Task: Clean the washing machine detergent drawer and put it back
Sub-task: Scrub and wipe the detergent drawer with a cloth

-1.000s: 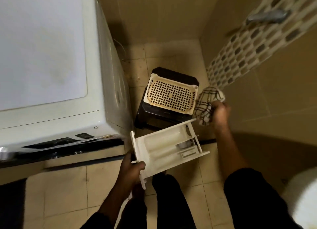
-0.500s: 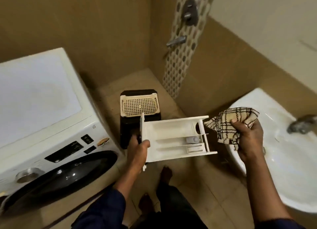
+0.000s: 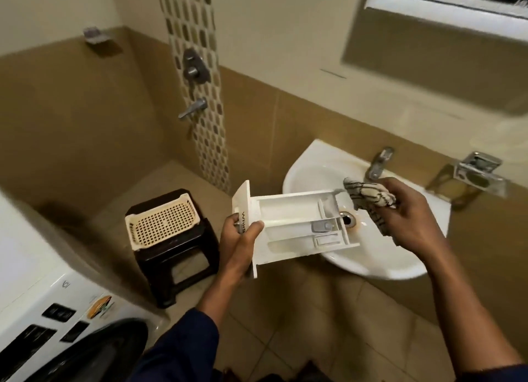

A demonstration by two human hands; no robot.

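My left hand (image 3: 241,238) grips the front panel of the white detergent drawer (image 3: 294,224), thumb on top. The drawer is held level, its far end over the left part of the white sink (image 3: 385,264), near the drain (image 3: 347,219). A checked cloth (image 3: 371,200) is bunched in my right hand (image 3: 408,213), which hovers over the basin just right of the drawer's far end. The washing machine (image 3: 57,318) stands at the lower left, with its dark round door and control panel showing.
A dark plastic stool (image 3: 177,256) with a cream perforated basket (image 3: 163,224) on it stands between the machine and the sink. The sink tap (image 3: 378,163) and a chrome holder (image 3: 480,175) are on the wall side. A shower tap (image 3: 194,108) juts from the tiled strip.
The view has swung up and right from the washing machine to the sink. Both hands carried the drawer and the cloth over the basin; the grips are unchanged.
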